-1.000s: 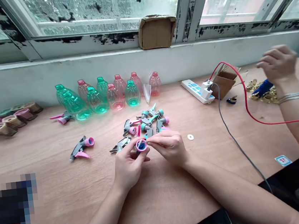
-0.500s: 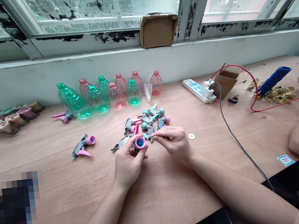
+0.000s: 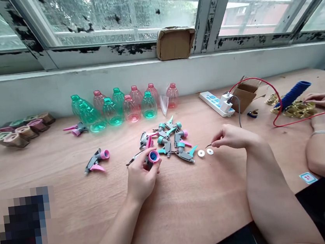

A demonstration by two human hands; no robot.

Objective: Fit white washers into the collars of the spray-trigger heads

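Note:
My left hand [image 3: 141,175] is closed round a spray trigger head [image 3: 154,156] with a pink collar, its round opening turned up towards me. Over to the right, my right hand [image 3: 230,137] pinches a thin dark pointed tool [image 3: 208,146]; most of it is hidden by the fingers. The tool's tip is just above two flat white washers, a left one [image 3: 201,153] and a right one [image 3: 210,151], lying on the table. Between my hands lies a loose pile of grey trigger heads [image 3: 166,137] with teal or pink collars and levers.
Green and pink clear bottles [image 3: 114,114] stand by the wall. A trigger head [image 3: 95,161] lies at left, near small boxes [image 3: 23,132]. At right are a power strip [image 3: 213,102], a red cable [image 3: 272,86], a blue roll [image 3: 295,93] and another person's hand [image 3: 321,100].
My right hand has moved right, from beside the pink collar to the washers. Two washers show now, where one showed before. My left hand keeps its hold. The view has tilted up slightly.

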